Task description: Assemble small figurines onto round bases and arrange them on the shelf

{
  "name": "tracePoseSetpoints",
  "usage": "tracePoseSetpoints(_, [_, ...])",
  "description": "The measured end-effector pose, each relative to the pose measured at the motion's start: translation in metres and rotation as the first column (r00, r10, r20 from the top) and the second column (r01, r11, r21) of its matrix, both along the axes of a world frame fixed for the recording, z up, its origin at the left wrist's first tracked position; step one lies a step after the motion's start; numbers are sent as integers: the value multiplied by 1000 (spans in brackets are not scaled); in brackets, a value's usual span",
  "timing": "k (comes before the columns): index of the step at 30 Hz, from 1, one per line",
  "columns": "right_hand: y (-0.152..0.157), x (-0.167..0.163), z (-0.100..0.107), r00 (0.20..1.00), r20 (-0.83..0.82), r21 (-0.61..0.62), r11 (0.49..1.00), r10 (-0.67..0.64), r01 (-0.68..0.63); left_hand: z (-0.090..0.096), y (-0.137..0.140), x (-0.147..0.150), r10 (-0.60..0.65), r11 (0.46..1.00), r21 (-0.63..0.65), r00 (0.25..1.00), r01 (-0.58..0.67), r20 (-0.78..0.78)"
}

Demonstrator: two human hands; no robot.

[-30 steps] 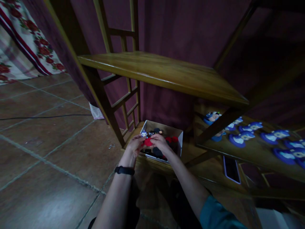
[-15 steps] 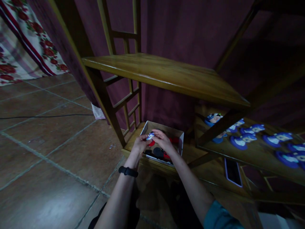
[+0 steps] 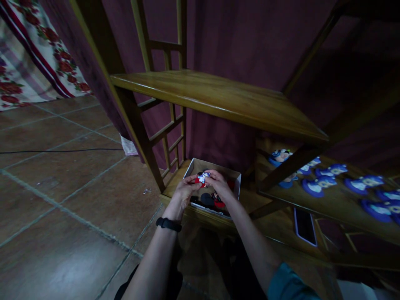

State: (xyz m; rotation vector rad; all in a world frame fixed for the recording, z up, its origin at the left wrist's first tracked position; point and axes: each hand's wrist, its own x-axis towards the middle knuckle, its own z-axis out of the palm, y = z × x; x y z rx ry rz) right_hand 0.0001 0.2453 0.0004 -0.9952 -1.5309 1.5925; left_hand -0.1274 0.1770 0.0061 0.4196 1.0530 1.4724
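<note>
Over an open cardboard box, my left hand and my right hand meet around a small blue-and-white figurine. Fingers of both hands are pinched on its sides. My left wrist wears a black band. Beneath the hands, the box holds red and black pieces, among them a dark round piece and a red-based figurine. My fingers hide part of the figurine and some of the box's contents.
The box rests on the low board of a wooden shelf unit, under an upper shelf board. To the right, several blue-based figurines stand on another shelf. A phone lies below them. Tiled floor spreads left, crossed by a cable.
Both hands have shifted slightly right with the figurine, which has turned between the fingers. More of the red-based figurine in the box now shows.
</note>
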Motion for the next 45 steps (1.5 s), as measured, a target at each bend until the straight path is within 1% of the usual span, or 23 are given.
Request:
tracePoseSetpoints(3, [2, 1, -3, 1000, 16, 45, 999, -8, 7, 2, -1, 0, 15, 1000, -16, 999, -15, 30])
tracePoseSetpoints(6, [4, 2, -6, 997, 71, 131, 991, -23, 14, 2, 0, 1, 27, 1000, -16, 999, -26, 26])
tracePoseSetpoints(10, [2, 2, -3, 994, 106, 207, 978, -37, 14, 0, 1, 1, 43, 999, -1, 999, -43, 19])
tracePoseSetpoints(17, [-2, 4, 8, 991, 131, 241, 971, -28, -4, -4, 2, 0, 54, 998, 29, 999, -54, -6])
tracePoseSetpoints(22, [-1, 5, 5, 993, 119, 253, 967, -17, -14, -6, 2, 1, 54, 998, 21, 998, -53, -36])
tracePoseSetpoints(28, [0, 6, 1, 992, 130, 255, 966, 6, -39, -2, 1, 1, 51, 999, 9, 998, -51, -29])
tracePoseSetpoints(32, [0, 9, 5, 986, 166, 302, 950, 24, -74, -1, 1, 1, 59, 998, -7, 998, -59, -8])
tracePoseSetpoints(37, [-1, 11, 9, 981, 189, 349, 931, 42, -107, -1, 2, 1, 113, 993, -19, 994, -113, 1])
tracePoseSetpoints(41, [-1, 12, 8, 972, 232, 392, 912, 26, -118, 2, 1, 0, 107, 994, -19, 994, -107, -2])
tracePoseSetpoints(45, [-1, 13, 6, 956, 294, 424, 899, -20, -111, 3, 2, 1, 108, 994, -11, 994, -108, -1])
